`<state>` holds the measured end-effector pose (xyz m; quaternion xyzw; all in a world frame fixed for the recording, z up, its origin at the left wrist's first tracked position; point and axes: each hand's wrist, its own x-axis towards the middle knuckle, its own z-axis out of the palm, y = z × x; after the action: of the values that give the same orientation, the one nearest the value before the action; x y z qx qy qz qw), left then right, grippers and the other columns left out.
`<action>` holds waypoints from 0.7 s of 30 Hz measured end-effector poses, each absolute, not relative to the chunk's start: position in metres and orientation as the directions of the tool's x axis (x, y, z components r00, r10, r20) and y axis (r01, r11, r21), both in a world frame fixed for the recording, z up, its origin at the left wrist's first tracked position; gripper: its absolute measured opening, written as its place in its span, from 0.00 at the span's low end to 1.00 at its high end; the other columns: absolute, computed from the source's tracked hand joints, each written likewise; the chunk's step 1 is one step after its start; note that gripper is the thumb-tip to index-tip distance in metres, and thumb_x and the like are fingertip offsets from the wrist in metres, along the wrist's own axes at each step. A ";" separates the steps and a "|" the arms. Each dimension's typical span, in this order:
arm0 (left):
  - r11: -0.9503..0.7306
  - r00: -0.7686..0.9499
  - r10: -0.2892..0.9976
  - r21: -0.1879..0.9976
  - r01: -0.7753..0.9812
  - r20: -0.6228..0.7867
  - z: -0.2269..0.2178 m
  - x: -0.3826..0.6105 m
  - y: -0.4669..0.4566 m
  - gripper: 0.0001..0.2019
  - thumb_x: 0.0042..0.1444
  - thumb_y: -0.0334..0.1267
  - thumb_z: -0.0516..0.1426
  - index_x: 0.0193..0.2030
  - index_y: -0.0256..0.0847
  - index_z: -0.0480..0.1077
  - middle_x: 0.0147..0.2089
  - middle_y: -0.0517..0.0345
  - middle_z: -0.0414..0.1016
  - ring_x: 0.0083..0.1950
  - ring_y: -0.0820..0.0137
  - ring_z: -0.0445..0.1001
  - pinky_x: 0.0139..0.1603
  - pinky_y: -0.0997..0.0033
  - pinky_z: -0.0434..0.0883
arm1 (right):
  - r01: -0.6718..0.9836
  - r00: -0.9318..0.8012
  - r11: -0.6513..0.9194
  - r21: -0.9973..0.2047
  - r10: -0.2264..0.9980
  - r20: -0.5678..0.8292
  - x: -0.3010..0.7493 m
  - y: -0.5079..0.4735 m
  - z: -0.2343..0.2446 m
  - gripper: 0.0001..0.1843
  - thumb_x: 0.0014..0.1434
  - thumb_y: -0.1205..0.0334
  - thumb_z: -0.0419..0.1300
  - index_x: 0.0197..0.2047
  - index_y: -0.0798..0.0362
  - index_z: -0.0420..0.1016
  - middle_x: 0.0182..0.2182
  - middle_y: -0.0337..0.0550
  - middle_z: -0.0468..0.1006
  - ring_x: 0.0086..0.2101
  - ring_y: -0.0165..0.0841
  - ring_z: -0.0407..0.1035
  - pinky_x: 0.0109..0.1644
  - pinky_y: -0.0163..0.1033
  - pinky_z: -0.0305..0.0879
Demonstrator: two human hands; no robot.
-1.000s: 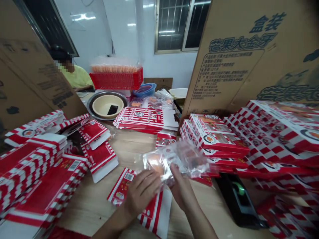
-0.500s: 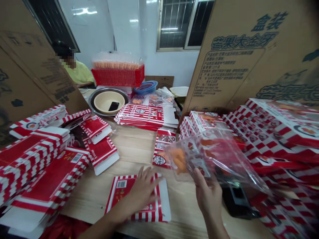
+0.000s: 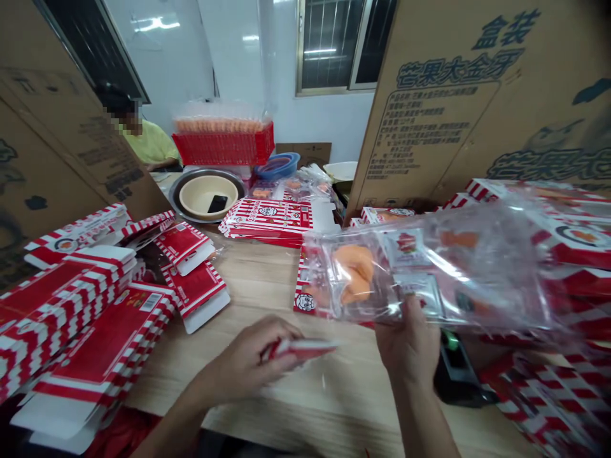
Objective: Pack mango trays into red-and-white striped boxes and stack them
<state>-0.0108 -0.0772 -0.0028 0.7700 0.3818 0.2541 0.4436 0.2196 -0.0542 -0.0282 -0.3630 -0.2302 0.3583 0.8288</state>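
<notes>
Room: white-walled workroom with a barred window behind a crowded wooden table, and a steel basin as the landmark near the table's far edge.

Basin: a beige bowl sits inside it, with a black phone lying in the bowl.

Behind the basin: a red crate topped with bagged orange pieces; a blue bowl sits just to its right.

Left of the basin: a person in a yellow shirt sits beyond an upright printed cardboard box.

Left hand: nearer the basin's side of the table edge, fingers curled narrowly, pinching a red-and-white carton seen nearly edge-on.

Right hand: right of the basin and nearer the person, fingers curled under a clear bag, holding it up flat.

Clear bag: raised in the air, well right of the basin, with orange pieces visible through the plastic and a printed label inside.

Around the hands: a black tape dispenser lies under the bag's right end; a large printed cardboard box stands upright beyond it.

Stock as it lies: flat red-striped cartons stacked left of the hands, more just in front of the basin, further stacks at right; filled bags lie heaped just right of the basin. Whether any carton is closed around a bag, the pictures do not show.
</notes>
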 end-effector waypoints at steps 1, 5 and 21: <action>-0.198 0.486 0.873 0.942 0.272 0.043 -0.001 -0.011 -0.073 0.10 0.58 0.43 0.53 0.40 0.40 0.69 0.38 0.56 0.76 0.39 0.69 0.74 0.40 0.72 0.70 | -0.472 0.616 0.467 -0.747 0.781 0.100 0.215 -0.054 -0.025 0.12 0.45 0.55 0.68 0.33 0.49 0.75 0.28 0.33 0.78 0.36 0.31 0.74 0.44 0.37 0.71; 0.138 0.300 0.947 0.989 -0.061 -0.114 -0.021 0.003 -0.065 0.12 0.52 0.46 0.58 0.34 0.38 0.68 0.29 0.61 0.74 0.30 0.73 0.72 0.31 0.77 0.69 | -0.612 0.424 0.284 -0.738 0.906 -0.004 0.202 -0.060 -0.020 0.17 0.45 0.52 0.69 0.38 0.48 0.76 0.32 0.38 0.81 0.36 0.36 0.76 0.44 0.44 0.73; 0.168 0.010 0.984 0.919 -0.356 -0.176 -0.069 0.029 -0.074 0.18 0.47 0.47 0.63 0.40 0.42 0.65 0.31 0.64 0.72 0.30 0.75 0.71 0.32 0.78 0.69 | -0.548 0.017 -0.086 -0.832 0.993 -0.114 0.234 -0.048 -0.021 0.13 0.41 0.58 0.71 0.32 0.50 0.79 0.34 0.42 0.82 0.40 0.42 0.76 0.48 0.48 0.70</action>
<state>0.0293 -0.0740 -0.0692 0.3500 0.4488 0.5419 0.6184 0.2339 -0.0483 -0.0213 -0.3741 -0.2975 0.6350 0.6069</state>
